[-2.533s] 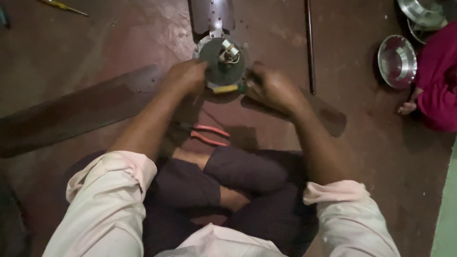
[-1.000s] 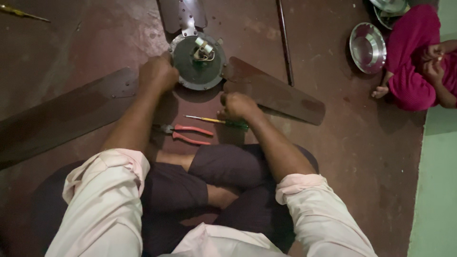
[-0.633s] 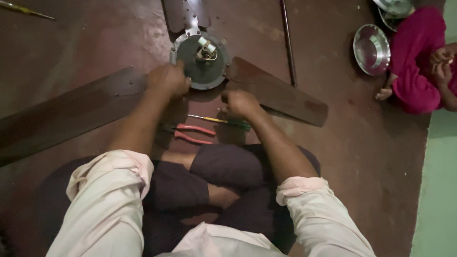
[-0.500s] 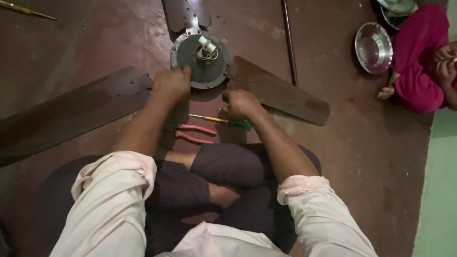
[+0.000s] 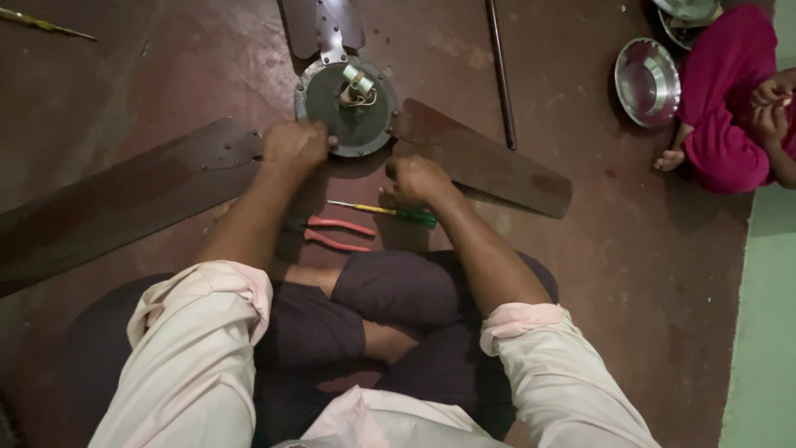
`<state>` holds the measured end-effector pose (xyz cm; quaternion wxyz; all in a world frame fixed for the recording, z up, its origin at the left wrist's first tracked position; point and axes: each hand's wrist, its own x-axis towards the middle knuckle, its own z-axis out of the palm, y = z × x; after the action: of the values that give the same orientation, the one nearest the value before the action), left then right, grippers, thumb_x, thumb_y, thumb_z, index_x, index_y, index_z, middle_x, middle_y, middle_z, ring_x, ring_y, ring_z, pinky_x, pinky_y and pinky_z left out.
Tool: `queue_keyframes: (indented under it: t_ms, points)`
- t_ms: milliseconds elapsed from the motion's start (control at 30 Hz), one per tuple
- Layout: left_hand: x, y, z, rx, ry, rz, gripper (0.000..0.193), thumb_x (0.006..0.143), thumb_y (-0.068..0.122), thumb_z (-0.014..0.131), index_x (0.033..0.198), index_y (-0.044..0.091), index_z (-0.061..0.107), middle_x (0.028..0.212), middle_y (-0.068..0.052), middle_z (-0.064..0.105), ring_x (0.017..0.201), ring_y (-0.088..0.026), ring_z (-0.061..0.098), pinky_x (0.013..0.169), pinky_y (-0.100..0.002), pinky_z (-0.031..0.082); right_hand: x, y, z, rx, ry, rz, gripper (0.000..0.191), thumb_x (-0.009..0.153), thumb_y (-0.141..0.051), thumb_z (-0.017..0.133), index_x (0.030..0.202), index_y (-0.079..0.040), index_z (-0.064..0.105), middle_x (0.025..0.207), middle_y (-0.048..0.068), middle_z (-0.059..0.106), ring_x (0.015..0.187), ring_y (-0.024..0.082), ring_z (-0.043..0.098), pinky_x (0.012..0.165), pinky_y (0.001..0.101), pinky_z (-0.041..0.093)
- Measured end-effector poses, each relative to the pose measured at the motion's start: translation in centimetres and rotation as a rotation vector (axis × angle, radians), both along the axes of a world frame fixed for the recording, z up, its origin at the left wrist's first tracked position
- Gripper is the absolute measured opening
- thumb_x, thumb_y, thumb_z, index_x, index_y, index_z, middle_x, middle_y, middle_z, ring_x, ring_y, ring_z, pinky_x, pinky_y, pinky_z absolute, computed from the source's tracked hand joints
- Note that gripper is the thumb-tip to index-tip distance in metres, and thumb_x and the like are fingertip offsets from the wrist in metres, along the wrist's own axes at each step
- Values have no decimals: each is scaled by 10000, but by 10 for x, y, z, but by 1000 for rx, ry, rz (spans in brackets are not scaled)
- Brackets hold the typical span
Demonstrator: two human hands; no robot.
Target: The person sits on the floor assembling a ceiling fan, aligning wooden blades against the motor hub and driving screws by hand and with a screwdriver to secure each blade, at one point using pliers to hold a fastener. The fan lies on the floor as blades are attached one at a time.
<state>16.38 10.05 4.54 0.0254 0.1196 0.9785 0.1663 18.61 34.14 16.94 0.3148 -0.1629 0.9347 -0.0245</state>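
A ceiling fan lies on the dark red floor, its round grey motor facing up with white wire connectors on top. My left hand grips the motor's left rim, next to the bracket of the long left blade. My right hand is curled into a fist at the root of the right blade. Just below that fist a green-handled screwdriver lies on the floor. Its shaft and handle both show, so the hand is not wrapped around it. Red-handled pliers lie beside it.
A third blade points away from me. A thin metal rod lies right of the motor. Steel bowls sit at the far right beside a seated person in pink. My crossed legs are right below the tools. A green surface borders the right.
My right hand left the motor and came down to the floor beside the pliers, where the screwdriver now lies. My left hand shifted to the motor's left rim.
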Motion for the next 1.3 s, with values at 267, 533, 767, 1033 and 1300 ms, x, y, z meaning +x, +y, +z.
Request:
queue_keyframes:
  t_ms: [267, 533, 767, 1033, 1300]
  points:
    - [2, 10, 10, -108, 101, -79, 265, 1012, 212, 455, 1070, 60, 664, 916, -216, 732, 755, -383, 742, 603, -520, 580, 0, 2, -3, -16, 15, -35, 470, 849, -398, 743, 1215, -111, 681, 1196, 159, 717, 1122, 368, 670, 912, 501, 540]
    - [0, 11, -6, -87, 73, 29, 325, 1043, 206, 435, 955, 68, 715, 889, -202, 745, 765, -376, 753, 642, -518, 583, 9, -5, -18, -91, 43, 13, 518, 825, -441, 773, 1214, -111, 683, 1216, 143, 710, 1147, 335, 666, 930, 474, 540]
    - [1, 4, 11, -101, 10, -9, 412, 936, 410, 510, 1038, 52, 687, 911, -202, 729, 798, -367, 741, 599, -522, 572, 6, -3, -20, -92, 7, -42, 481, 842, -411, 748, 1217, -118, 684, 1211, 137, 717, 1125, 342, 675, 916, 481, 543]
    - [3, 9, -3, -79, 167, -90, 313, 1047, 212, 439, 1062, 35, 697, 912, -218, 725, 732, -394, 738, 577, -524, 572, 6, -3, -17, -97, 33, -17, 465, 836, -392, 757, 1194, -102, 694, 1182, 155, 724, 1115, 353, 677, 924, 481, 538]
    - [0, 8, -10, -19, 97, 26, 334, 1040, 214, 448, 920, 79, 728, 959, -208, 764, 826, -373, 747, 696, -534, 570, 6, -2, -13, -90, 26, -14, 464, 833, -381, 753, 1200, -103, 693, 1185, 155, 722, 1121, 359, 669, 930, 481, 537]
